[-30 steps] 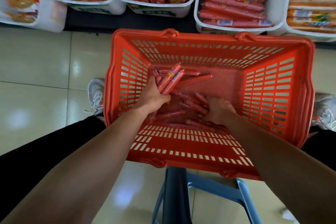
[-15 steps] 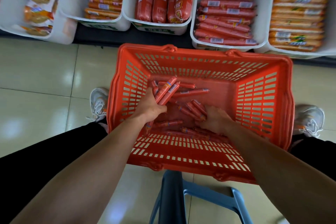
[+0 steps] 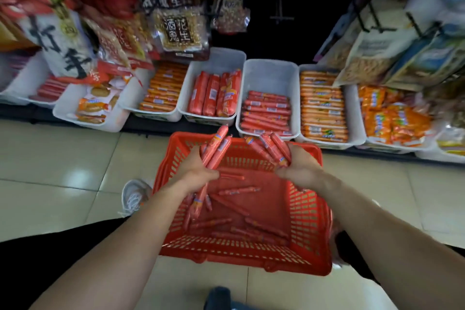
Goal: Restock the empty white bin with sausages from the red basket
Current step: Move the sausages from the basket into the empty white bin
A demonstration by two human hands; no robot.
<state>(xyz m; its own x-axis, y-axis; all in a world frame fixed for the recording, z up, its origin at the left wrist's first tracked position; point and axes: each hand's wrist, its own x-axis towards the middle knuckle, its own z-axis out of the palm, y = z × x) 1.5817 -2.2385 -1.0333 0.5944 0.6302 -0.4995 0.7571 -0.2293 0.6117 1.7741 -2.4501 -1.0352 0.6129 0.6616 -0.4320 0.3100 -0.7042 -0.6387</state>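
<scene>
Both hands are up over the red basket [image 3: 309,231], and each one holds sausages. The left hand [image 3: 198,171] has its fingers closed around a bunch of sausages [image 3: 216,148] that point up. The right hand [image 3: 299,168] grips another bunch [image 3: 273,147]. More loose sausages [image 3: 239,190] lie in the basket. The white bin [image 3: 270,75] sits on the shelf just past the basket, partly filled.

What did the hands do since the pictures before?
Both hands rose out of the red basket: the left hand still grips its sausages, and the right hand has grabbed a bunch too. Loose sausages stay in the basket.
</scene>
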